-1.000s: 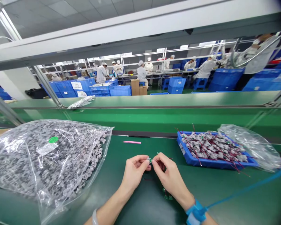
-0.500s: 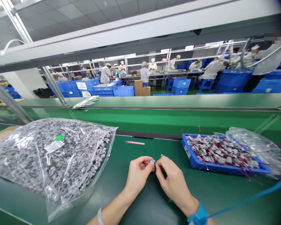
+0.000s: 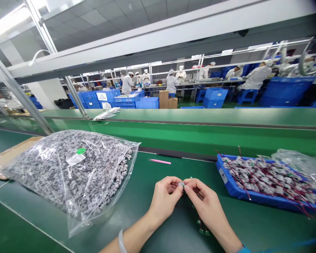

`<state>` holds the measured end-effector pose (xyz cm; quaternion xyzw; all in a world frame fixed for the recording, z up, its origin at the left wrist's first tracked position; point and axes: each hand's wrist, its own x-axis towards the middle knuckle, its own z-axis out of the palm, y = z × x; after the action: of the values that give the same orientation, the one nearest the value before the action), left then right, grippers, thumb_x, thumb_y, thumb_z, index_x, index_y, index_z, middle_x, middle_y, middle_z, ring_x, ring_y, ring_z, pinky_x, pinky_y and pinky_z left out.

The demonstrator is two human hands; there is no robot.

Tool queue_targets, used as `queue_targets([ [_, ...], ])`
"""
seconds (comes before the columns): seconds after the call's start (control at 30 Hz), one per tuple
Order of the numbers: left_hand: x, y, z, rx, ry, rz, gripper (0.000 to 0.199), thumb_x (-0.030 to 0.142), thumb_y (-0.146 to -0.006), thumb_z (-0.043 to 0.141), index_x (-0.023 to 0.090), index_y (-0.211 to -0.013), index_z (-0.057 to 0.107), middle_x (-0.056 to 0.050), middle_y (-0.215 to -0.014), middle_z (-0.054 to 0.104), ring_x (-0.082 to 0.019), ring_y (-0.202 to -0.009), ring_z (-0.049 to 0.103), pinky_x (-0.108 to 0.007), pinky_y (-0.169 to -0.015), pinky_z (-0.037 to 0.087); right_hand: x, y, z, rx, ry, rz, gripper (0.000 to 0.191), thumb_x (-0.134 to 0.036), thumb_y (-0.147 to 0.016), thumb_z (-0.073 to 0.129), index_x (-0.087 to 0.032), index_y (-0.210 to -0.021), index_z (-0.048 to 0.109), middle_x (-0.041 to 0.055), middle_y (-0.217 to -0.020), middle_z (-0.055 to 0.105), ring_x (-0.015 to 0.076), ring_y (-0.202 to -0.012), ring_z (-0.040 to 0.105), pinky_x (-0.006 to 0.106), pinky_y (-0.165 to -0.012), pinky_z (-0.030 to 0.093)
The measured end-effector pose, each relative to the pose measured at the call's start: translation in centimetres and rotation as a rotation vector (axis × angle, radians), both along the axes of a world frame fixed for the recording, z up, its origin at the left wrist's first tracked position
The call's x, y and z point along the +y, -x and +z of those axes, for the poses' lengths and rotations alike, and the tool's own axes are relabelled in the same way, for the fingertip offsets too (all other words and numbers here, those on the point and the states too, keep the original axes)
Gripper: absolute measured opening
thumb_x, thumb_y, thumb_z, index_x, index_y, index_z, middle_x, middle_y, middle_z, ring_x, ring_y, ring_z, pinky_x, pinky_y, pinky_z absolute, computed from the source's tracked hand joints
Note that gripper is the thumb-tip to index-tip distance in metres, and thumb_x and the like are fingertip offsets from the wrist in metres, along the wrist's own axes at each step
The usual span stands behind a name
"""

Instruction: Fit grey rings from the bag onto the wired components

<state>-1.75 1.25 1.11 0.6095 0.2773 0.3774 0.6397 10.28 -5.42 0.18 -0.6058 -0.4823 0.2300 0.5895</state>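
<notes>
My left hand [image 3: 166,197] pinches a small grey plastic part [image 3: 180,183] between thumb and forefinger, above the green work surface. My right hand [image 3: 207,200] meets it there, thumb and forefinger closed at the part's right edge, where a bit of green circuit board shows. The fingertips cover most of both pieces. Several little green circuit boards [image 3: 204,231] lie below my right hand, partly hidden by it. Beyond my hands rest pink tweezers [image 3: 160,161].
A large clear plastic bag [image 3: 76,175] of grey plastic parts fills the left side. To the right, a blue tray [image 3: 228,181] holds grey parts with red and black wires, a clear bag [image 3: 300,163] behind it. A raised green ledge [image 3: 186,115] crosses behind; co-workers sit farther off.
The view has swung left, so everything sits farther right in the picture. My right fingertips have closed in on the grey part, and more green boards show below that hand.
</notes>
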Motion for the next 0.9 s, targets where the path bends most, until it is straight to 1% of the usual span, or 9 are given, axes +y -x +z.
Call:
queue_targets([
  [0.07,0.0,0.0,0.0,0.009,-0.021,0.001,0.02,0.032,-0.077,0.066,0.014,-0.086,0.067,-0.006,-0.084,0.065,-0.015,-0.072,0.061,-0.025,-0.07,0.052,0.1,-0.1,-0.3,0.051,-0.011,0.004,0.036,-0.052,-0.081,0.059,-0.019,-0.066,0.055,0.0077,-0.087,0.064,0.0199,-0.08,0.061,0.029,-0.073,0.052],
  [0.2,-0.2,0.1,-0.1,0.026,-0.053,0.0,0.018,0.03,-0.079,0.064,0.014,-0.088,0.068,-0.007,-0.084,0.064,-0.016,-0.074,0.061,-0.026,-0.07,0.052,0.1,-0.1,-0.5,0.129,-0.027,0.018,0.036,-0.05,-0.078,0.064,-0.019,-0.064,0.055,0.0071,-0.085,0.063,0.0195,-0.08,0.06,0.028,-0.072,0.052],
  [0.33,-0.4,0.1,0.0,0.054,-0.104,0.028,0.017,0.028,-0.08,0.063,0.014,-0.087,0.069,-0.006,-0.083,0.062,-0.016,-0.075,0.062,-0.026,-0.069,0.053,0.0,0.2,-0.1,0.184,-0.021,0.018,0.037,-0.051,-0.076,0.066,-0.018,-0.062,0.055,0.0082,-0.086,0.062,0.0202,-0.08,0.06,0.029,-0.071,0.052],
  [0.47,-0.6,0.1,0.0,0.073,-0.145,0.049,0.015,0.026,-0.08,0.062,0.014,-0.085,0.069,-0.005,-0.082,0.061,-0.016,-0.073,0.062,-0.025,-0.067,0.053,0.0,0.5,0.3,0.19,-0.008,0.012,0.041,-0.055,-0.074,0.067,-0.018,-0.061,0.056,0.0092,-0.085,0.062,0.0212,-0.08,0.06,0.03,-0.071,0.052],
  [0.67,-0.6,0.1,0.4,0.14,-0.237,0.105,0.012,0.022,-0.081,0.06,0.015,-0.084,0.07,-0.005,-0.079,0.064,-0.014,-0.07,0.063,-0.022,-0.063,0.053,0.0,0.8,0.1,0.15,-0.018,-0.018,0.04,-0.054,-0.076,0.064,-0.018,-0.062,0.057,0.0107,-0.087,0.064,0.0229,-0.081,0.061,0.032,-0.073,0.052],
  [0.8,-1.1,0.3,0.7,0.173,-0.387,0.152,0.015,0.019,-0.083,0.058,0.016,-0.088,0.071,-0.005,-0.078,0.065,-0.014,-0.07,0.063,-0.023,-0.065,0.054,-0.1,0.8,0.1,0.071,0.001,-0.046,0.034,-0.05,-0.081,0.059,-0.018,-0.069,0.058,0.0111,-0.089,0.065,0.0227,-0.082,0.062,0.033,-0.076,0.052],
  [0.9,-1.3,0.3,0.8,0.174,-0.471,0.136,0.017,0.019,-0.085,0.057,0.017,-0.095,0.071,-0.005,-0.079,0.065,-0.013,-0.072,0.063,-0.023,-0.068,0.054,-0.2,0.5,0.4,-0.035,0.019,-0.033,0.028,-0.045,-0.086,0.054,-0.019,-0.077,0.059,0.0093,-0.091,0.065,0.0214,-0.083,0.061,0.032,-0.079,0.05],
])
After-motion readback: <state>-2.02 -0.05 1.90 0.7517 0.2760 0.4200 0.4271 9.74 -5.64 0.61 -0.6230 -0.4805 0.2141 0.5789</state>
